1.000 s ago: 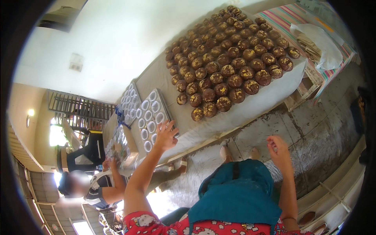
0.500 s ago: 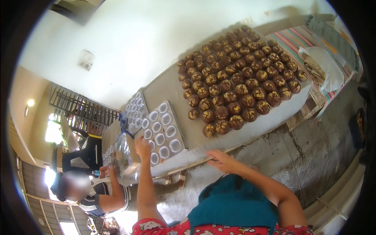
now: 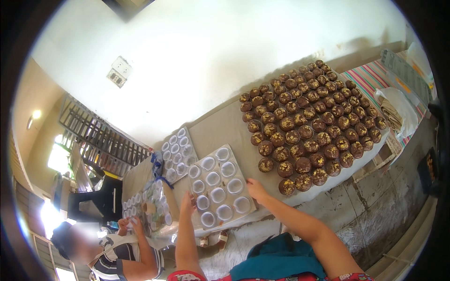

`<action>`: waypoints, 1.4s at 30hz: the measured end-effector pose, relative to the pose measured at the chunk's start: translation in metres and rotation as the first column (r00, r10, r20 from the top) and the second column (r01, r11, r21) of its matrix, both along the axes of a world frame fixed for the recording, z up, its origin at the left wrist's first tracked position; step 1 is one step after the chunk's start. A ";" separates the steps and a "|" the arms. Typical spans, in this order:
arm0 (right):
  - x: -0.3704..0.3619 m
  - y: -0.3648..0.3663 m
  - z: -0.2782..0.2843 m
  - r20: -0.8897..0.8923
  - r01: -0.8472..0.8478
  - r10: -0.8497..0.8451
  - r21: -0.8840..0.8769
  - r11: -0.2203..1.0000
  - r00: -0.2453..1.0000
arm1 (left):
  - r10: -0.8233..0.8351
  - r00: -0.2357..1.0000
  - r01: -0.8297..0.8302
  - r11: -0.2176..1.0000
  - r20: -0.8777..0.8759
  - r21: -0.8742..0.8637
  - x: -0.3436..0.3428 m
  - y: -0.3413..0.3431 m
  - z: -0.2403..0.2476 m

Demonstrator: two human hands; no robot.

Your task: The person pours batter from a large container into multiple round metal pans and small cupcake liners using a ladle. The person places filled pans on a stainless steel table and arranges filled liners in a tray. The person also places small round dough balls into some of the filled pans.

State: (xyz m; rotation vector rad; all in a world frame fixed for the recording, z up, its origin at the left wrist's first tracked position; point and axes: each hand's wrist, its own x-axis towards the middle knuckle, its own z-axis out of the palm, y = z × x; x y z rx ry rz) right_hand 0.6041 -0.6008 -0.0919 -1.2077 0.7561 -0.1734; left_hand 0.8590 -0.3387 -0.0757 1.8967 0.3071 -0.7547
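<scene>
A muffin tray (image 3: 208, 190) lined with white paper cups lies between my hands near the table's front edge. My left hand (image 3: 188, 203) grips its left rim. At the opposite rim, my right hand (image 3: 255, 189) is closed round the tray's right side. The cups look empty. A second lined tray (image 3: 186, 162) sits just behind, to the left. Rows of chocolate cupcakes (image 3: 303, 165) with yellowish bits on top cover the table's right part.
A co-worker (image 3: 124, 255) stands at the left, hands near more paper cups and clear plastic. Blue plastic (image 3: 157, 164) lies by the rear tray. A white bag (image 3: 405, 110) rests on a striped cloth (image 3: 365, 77) at the far right. Slatted racks (image 3: 101, 133) stand back left.
Both my hands have come to the lined tray and taken hold of its sides; my right hand was apart from it before. The view has shifted, so the table appears lower and further right.
</scene>
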 end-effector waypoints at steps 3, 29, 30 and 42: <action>-0.001 -0.001 0.006 0.015 0.019 -0.020 0.077 0.997 1.000 | 0.062 0.995 -0.069 0.993 -0.076 -0.096 0.008 -0.002 -0.010; -0.430 0.131 0.132 0.352 0.519 -0.678 0.450 0.727 0.645 | -0.720 0.694 0.618 0.597 -0.003 -0.511 -0.308 -0.135 0.150; -0.450 0.143 0.133 0.348 0.568 -0.720 0.448 0.691 0.601 | -0.758 0.650 0.619 0.570 -0.054 -0.541 -0.329 -0.149 0.148; -0.628 0.302 0.142 0.294 0.893 -0.932 0.446 -0.064 -0.213 | -0.965 -0.235 0.755 -0.106 -0.115 -0.647 -0.681 -0.277 0.156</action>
